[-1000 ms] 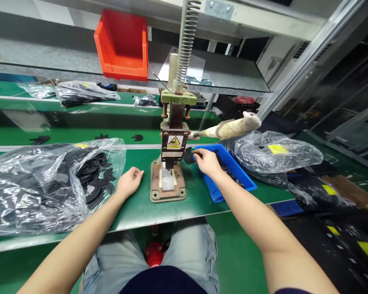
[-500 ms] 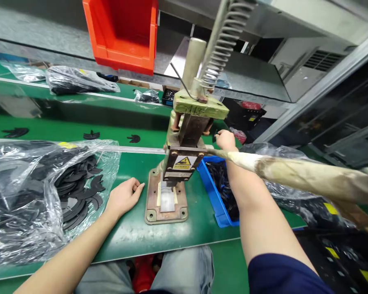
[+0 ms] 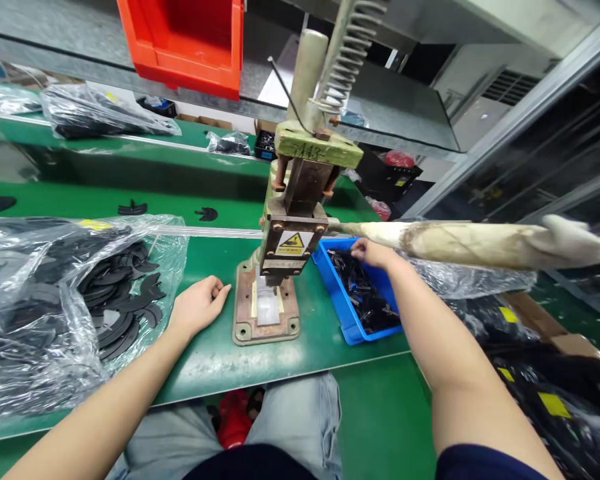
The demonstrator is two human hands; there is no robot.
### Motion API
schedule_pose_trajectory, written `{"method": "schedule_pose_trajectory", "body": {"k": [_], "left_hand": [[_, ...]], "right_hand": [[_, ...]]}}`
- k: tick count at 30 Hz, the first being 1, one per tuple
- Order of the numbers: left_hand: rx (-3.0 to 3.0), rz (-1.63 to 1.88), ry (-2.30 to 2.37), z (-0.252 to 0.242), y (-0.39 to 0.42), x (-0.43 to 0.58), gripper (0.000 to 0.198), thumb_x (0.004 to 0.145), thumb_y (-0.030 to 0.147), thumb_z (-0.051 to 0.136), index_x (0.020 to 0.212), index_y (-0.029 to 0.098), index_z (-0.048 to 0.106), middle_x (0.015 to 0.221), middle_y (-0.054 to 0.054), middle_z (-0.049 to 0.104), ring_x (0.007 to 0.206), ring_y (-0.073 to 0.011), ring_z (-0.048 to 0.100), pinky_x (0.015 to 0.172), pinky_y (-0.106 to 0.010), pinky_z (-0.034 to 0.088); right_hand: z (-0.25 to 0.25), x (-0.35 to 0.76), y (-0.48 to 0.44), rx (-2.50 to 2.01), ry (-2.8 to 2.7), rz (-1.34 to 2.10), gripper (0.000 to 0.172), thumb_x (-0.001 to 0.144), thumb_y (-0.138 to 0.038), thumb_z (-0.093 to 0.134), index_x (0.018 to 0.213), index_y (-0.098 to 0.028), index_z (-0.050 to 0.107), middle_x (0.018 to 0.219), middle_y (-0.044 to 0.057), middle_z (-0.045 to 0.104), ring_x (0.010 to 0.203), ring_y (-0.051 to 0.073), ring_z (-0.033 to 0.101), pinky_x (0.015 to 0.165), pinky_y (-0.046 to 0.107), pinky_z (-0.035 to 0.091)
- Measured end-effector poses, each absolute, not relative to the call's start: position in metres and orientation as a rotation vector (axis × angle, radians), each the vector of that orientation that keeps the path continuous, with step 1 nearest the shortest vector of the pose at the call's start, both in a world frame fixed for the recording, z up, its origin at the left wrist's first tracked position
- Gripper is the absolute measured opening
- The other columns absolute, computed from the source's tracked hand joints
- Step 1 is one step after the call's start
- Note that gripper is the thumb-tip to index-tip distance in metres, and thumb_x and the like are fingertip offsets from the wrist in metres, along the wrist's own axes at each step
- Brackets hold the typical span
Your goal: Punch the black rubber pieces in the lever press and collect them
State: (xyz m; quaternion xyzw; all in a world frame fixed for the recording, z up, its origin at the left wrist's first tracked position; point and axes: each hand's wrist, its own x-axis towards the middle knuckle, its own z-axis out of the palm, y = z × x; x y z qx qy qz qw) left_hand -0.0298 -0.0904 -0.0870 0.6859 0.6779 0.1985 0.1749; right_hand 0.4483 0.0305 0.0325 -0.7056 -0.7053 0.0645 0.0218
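Note:
My left hand [image 3: 199, 305] lies on the green bench, loosely curled, with a gap between thumb and fingers and nothing seen in it. It is between the clear plastic bag [image 3: 45, 347] of black curved flat pieces [image 3: 113, 293] and the base of a hand press [image 3: 266, 333]. The press has a warning label and a small pale plate [image 3: 269, 311] on its base. Over the far edge of the blue bin [image 3: 349, 327], my right hand [image 3: 373, 253] has its fingers bent together at the small black parts [image 3: 365, 293]. Whatever they grip is too small to make out.
The press's long wrapped lever [image 3: 470, 243] sticks out to the right, above my right forearm. An orange bin [image 3: 185, 73] sits on the shelf above. Several black pieces [image 3: 207, 214] lie beyond the bench's metal strip. Bagged parts [image 3: 555, 407] are stacked at the right.
My right hand has come back from beyond the blue bin to its far edge, and the dark piece at its fingertips no longer shows. My left hand stays put. The view has shifted slightly.

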Motion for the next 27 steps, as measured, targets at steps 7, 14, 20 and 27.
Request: {"method": "schedule_pose_trajectory", "body": {"k": [7, 14, 20, 27], "left_hand": [[1.953, 0.553, 1.915, -0.088, -0.091, -0.031, 0.035, 0.098, 0.058, 0.05, 0.09, 0.026, 0.06, 0.087, -0.001, 0.073, 0.081, -0.0214, 0.067, 0.064, -0.029, 0.039], [1.964, 0.531, 1.9, -0.09, -0.091, -0.033, 0.034, 0.098, 0.057, 0.05, 0.09, 0.026, 0.06, 0.088, -0.002, 0.073, 0.084, -0.0225, 0.068, 0.065, -0.029, 0.038], [1.901, 0.565, 1.899, -0.089, -0.094, -0.034, 0.035, 0.098, 0.058, 0.05, 0.09, 0.026, 0.061, 0.085, -0.002, 0.073, 0.081, -0.0221, 0.067, 0.064, -0.029, 0.037], [1.721, 0.787, 1.803, -0.095, -0.097, -0.04, 0.035, 0.094, 0.058, 0.056, 0.089, 0.023, 0.06, 0.076, 0.001, 0.065, 0.067, -0.0166, 0.058, 0.062, -0.026, 0.038]], "right_hand": [[0.001, 0.454, -0.049, -2.412, -2.408, 0.683, 0.044, 0.095, -0.047, 0.063, 0.127, -0.017, 0.061, 0.125, 0.009, 0.067, 0.11, 0.018, 0.066, 0.096, 0.041, 0.061], [-0.01, 0.44, -0.078, -2.383, -2.416, 0.537, 0.043, 0.096, -0.047, 0.062, 0.127, -0.018, 0.062, 0.128, 0.009, 0.065, 0.114, 0.019, 0.065, 0.1, 0.043, 0.059], [0.001, 0.444, -0.098, -2.334, -2.259, 0.307, 0.041, 0.097, -0.047, 0.06, 0.126, -0.019, 0.063, 0.13, 0.009, 0.065, 0.116, 0.019, 0.065, 0.102, 0.044, 0.058], [0.011, 0.443, -0.128, -2.209, -2.057, 0.118, 0.041, 0.097, -0.05, 0.058, 0.123, -0.019, 0.065, 0.127, 0.009, 0.067, 0.115, 0.018, 0.065, 0.105, 0.044, 0.057]]}}
